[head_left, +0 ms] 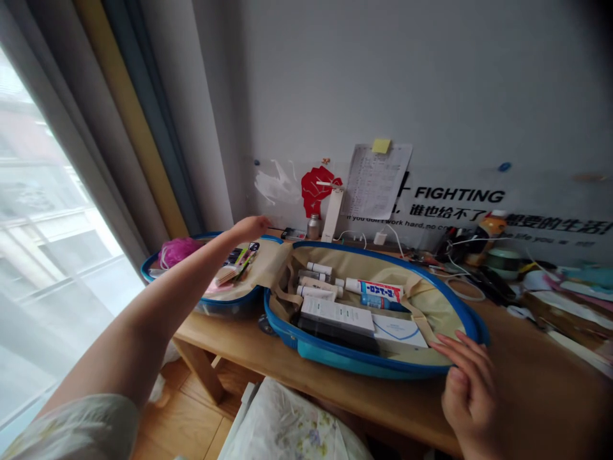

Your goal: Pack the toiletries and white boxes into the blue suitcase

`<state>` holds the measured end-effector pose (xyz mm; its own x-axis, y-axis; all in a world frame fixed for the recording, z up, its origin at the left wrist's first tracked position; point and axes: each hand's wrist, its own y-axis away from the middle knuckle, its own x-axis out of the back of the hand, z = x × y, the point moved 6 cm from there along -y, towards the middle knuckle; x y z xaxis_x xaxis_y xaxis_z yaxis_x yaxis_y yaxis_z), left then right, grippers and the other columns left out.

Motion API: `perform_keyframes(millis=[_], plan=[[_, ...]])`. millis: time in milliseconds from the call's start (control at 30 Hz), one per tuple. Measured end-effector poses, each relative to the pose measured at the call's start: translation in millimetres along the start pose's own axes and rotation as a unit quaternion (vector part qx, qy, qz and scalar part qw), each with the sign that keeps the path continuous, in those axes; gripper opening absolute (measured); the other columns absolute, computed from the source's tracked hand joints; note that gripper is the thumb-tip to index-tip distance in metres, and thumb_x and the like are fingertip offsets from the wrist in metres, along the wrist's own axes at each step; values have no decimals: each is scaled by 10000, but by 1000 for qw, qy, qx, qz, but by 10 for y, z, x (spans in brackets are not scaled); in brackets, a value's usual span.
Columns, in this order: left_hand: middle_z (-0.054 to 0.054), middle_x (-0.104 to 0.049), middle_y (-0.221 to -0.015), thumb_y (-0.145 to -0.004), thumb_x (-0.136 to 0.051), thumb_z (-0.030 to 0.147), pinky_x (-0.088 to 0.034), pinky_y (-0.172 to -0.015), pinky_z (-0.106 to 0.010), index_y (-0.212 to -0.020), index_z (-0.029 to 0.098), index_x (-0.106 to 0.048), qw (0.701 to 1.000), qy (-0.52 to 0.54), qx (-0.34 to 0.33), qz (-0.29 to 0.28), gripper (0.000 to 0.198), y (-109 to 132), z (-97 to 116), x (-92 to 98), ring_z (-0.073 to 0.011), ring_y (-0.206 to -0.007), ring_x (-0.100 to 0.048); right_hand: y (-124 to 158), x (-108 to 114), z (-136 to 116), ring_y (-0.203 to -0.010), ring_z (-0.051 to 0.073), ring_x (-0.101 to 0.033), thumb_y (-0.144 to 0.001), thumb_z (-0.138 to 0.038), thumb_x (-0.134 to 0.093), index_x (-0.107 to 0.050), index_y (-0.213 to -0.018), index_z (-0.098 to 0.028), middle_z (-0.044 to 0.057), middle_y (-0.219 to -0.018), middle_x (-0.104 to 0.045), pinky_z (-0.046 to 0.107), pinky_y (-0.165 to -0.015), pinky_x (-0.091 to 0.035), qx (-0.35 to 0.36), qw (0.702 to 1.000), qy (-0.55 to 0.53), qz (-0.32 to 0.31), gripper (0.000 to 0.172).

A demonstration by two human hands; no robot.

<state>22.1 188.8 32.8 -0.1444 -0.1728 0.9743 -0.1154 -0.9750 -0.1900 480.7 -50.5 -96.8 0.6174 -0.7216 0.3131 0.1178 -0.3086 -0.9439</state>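
An open blue suitcase [306, 350] with a beige lining lies on the wooden desk. My left hand [251, 227] is stretched over its left half, fingers closed near the far rim; what they hold, if anything, is hidden. Below that arm are a purple mesh bath puff [179, 252] and several small flat packets [239, 262]. The right half holds a toothpaste box [378, 290], a blue tube [382, 303], several small white bottles [320, 268], a white box [338, 315] and a flat white packet [398, 330]. My right hand [472, 383], fingers extended, touches the near right rim.
Behind the suitcase stand a white desk lamp [332, 214] and a small silver bottle [313, 227]. Cables, a green round container [504, 260] and papers crowd the desk's right side. A floral-covered chair [292, 421] is below the front edge; a curtained window is left.
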Motion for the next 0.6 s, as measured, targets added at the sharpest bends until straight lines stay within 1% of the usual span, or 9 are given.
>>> perform_keyframes(millis=[67,133,233,333,400,467,533,600], plan=[[-58,-760,-988,-849,-522,353,-503,-834,-271,-1146,224,-719,999,-11,45,-24,380,115,-355,-26,-215,-939,-681,-1,0,-3,-1214,310,-596,-1005,-298,-383,-684,-1067,-202,110,-1054,-707,539,-1066,-416,3,1000,1,-3,322],[-66,-753,-866,-806,-564,414,-512,-800,-295,-1044,205,-745,995,-16,80,-61,365,265,-611,-107,-233,-859,-682,-1,0,-4,-1213,309,-594,-1007,-295,-383,-681,-1076,-199,114,-1060,-704,541,-1074,-402,4,1000,1,-6,321],[-65,-711,-708,-739,-616,568,-521,-708,-315,-871,187,-752,985,-7,111,-131,425,521,-826,-265,-242,-728,-661,3,1,6,-1210,307,-595,-1008,-299,-380,-682,-1076,-202,111,-1054,-703,539,-1075,-399,1,1000,-1,-4,324],[-66,-683,-651,-639,-652,721,-519,-621,-320,-777,176,-730,972,8,131,-193,567,752,-931,-393,-239,-638,-636,4,-5,12,-1212,307,-597,-1007,-301,-379,-685,-1072,-208,109,-1056,-706,540,-1077,-400,-2,1000,0,-5,326],[-83,-696,-689,-576,-681,770,-519,-591,-335,-819,163,-727,964,12,150,-219,656,861,-990,-449,-246,-611,-636,-4,-4,6,-1203,307,-604,-1006,-310,-380,-687,-1067,-211,107,-1051,-710,537,-1071,-408,-5,1000,1,-2,328],[-101,-726,-780,-543,-716,766,-527,-597,-344,-945,166,-724,956,15,169,-238,722,930,-1040,-493,-260,-639,-657,-18,2,-9,-1182,303,-616,-1006,-319,-383,-690,-1049,-214,104,-1037,-713,528,-1055,-425,-6,1000,-1,3,327],[-113,-748,-900,-552,-744,713,-539,-635,-328,-1086,180,-697,953,19,176,-245,756,966,-1064,-528,-270,-729,-685,-33,8,-26,-1172,298,-619,-1008,-320,-383,-689,-1038,-214,104,-1031,-712,518,-1038,-436,-6,1000,-5,5,325],[-123,-753,-998,-587,-751,629,-542,-672,-295,-1175,182,-663,955,21,173,-240,744,987,-1064,-551,-270,-826,-697,-44,8,-40,-1184,297,-609,-1012,-317,-381,-686,-1040,-209,107,-1034,-709,510,-1030,-437,-5,1000,-7,2,325]])
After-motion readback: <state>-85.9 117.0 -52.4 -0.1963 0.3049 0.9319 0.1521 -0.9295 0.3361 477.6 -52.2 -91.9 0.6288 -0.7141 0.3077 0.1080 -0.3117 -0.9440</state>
